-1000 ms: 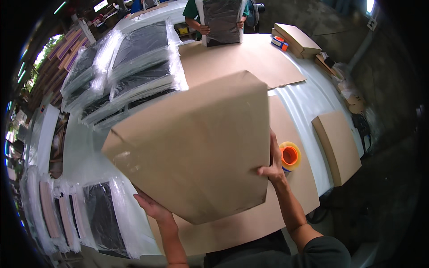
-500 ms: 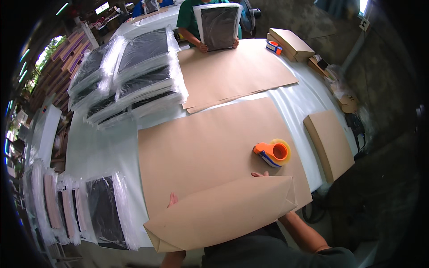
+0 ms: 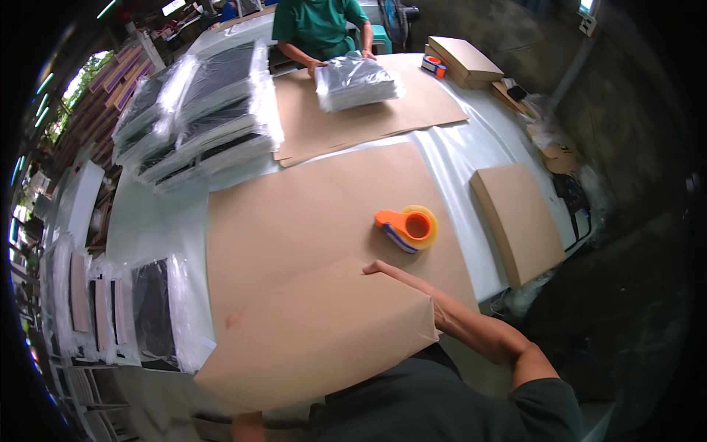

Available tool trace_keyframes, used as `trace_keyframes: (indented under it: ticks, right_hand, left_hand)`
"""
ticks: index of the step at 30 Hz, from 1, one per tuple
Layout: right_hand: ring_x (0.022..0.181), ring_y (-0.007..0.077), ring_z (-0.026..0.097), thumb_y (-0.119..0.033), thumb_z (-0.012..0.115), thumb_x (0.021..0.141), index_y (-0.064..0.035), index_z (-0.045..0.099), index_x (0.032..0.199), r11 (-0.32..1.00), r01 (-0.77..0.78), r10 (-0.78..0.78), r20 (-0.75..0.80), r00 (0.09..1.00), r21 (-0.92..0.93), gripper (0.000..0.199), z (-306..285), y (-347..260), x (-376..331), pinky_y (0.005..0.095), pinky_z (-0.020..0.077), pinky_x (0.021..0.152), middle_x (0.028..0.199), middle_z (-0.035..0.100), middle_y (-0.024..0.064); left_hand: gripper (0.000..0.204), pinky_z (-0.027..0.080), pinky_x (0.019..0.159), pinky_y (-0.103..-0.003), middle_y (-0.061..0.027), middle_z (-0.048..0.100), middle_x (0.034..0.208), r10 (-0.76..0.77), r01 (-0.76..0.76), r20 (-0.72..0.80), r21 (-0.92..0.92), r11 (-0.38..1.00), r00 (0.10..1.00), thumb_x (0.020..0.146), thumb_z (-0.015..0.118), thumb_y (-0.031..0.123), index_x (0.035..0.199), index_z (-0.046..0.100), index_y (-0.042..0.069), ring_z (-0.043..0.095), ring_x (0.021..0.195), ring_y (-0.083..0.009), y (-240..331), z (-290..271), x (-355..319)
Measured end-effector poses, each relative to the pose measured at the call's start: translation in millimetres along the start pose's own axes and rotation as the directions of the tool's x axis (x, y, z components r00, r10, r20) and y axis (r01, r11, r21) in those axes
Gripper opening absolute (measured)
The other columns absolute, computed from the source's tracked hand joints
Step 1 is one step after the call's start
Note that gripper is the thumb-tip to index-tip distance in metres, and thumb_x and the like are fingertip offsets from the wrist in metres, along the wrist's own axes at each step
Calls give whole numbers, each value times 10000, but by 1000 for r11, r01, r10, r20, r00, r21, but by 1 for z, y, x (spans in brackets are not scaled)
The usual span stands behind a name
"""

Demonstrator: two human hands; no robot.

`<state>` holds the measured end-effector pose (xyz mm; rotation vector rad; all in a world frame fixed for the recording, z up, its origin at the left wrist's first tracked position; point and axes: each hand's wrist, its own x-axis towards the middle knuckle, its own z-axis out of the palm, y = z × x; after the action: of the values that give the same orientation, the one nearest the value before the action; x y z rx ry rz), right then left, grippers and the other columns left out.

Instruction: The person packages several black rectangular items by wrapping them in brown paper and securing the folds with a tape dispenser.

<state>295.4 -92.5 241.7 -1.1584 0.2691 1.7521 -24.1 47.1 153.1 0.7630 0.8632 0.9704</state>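
Note:
I hold a large flat parcel wrapped in brown paper (image 3: 317,342) low at the table's near edge, close to my body. My right hand (image 3: 412,291) grips its right corner, fingers lying along the top edge. My left hand (image 3: 234,320) is almost hidden under the parcel's left side; only a fingertip shows on the paper, and a bit of forearm shows below. A brown paper sheet (image 3: 309,206) lies spread on the table just beyond the parcel. An orange tape dispenser (image 3: 407,227) sits on that sheet, a short way past my right hand.
A wrapped brown parcel (image 3: 519,221) lies at the right. Stacks of plastic-wrapped black panels (image 3: 199,110) fill the far left; more stand at the near left (image 3: 147,309). Across the table, a person in a green shirt (image 3: 317,26) holds a plastic-wrapped stack (image 3: 355,81) on another brown sheet (image 3: 368,121). A cardboard box (image 3: 464,59) sits at the far right.
The parcel came down from in front of the camera to the table's near edge, uncovering the sheet and tape dispenser. The person opposite laid their plastic-wrapped stack down on the far sheet.

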Motion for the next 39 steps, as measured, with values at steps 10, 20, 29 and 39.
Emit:
trace_keyframes:
  ticks: [10,20,29,39]
  right_hand:
    - [1038,169,548,-314,673,799,-86,527,1276,861,481,-466,123,876,-164,549,-161,-94,-73,340,465,913,1111,586,95]
    - [862,88,578,-275,647,800,6,437,1389,570,727,-794,-27,607,-383,685,-450,-200,-149,265,492,710,1015,607,64]
    - [1036,196,587,-523,589,874,-11,372,1430,171,271,-802,26,597,-947,787,-563,-257,-110,302,477,883,1230,567,116]
    - [1150,280,536,-553,591,881,19,464,1360,232,193,-805,-77,588,-953,757,-554,-269,-93,376,432,968,1268,549,200]
  left_hand:
    - [448,496,933,-389,-183,525,1262,682,-789,633,600,-132,367,967,524,312,1301,511,13,560,1183,-279,-86,177,20]
    - [593,223,1128,-322,-154,80,1598,572,-907,721,197,371,390,947,419,238,1453,218,3,168,1439,-242,-259,466,-46]
    - [849,165,1170,-375,-178,102,1572,150,-310,511,243,919,846,866,518,291,1534,50,54,144,1448,-308,-437,544,-2]
    - [861,128,1173,-459,-178,64,1587,102,-241,423,291,926,900,897,503,386,1527,28,43,77,1464,-340,-442,532,-1]
